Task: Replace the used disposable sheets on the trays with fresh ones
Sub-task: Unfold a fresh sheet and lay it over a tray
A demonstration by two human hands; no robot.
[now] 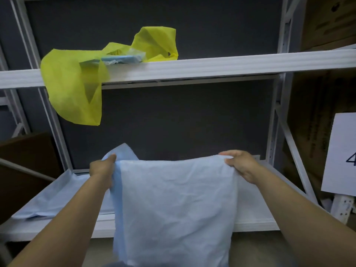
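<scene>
The L hand, i.e. left hand (102,171), and the R hand, i.e. right hand (240,165), hold up one light blue disposable sheet (177,205), thin and wrinkled, by its top edge. The left hand grips the top left corner w/ fingers curled round bunched fabric, thumb on top. The right hand pinches the top right corner between thumb and fingers, and the fabric edge passes over the fingertips. Both arms are stretched fwd. The sheet hangs down flat between the hands, in front of the lower white metal shelf (254,218) of a rack, and its bottom part goes out of the picture.

On this lower shelf, at the left side, lies a second light blue sheet (57,197), spread w/ some folds and reaching the front left corner. Part of it is hidden behind the left arm and the held sheet.

On the upper white metal shelf (231,64), left part, lies a yellow-green non-woven sheet (73,87), crumpled. One big flap of it hangs over the front edge. On it rests a flat pack of blue sheets (123,59) in clear wrap.

At the right stand brown cardboard boxes (327,22) and a white paper sheet (342,151) w/ a printed no. 4, partly cut off. At the left is a dark brown box (25,160).
</scene>
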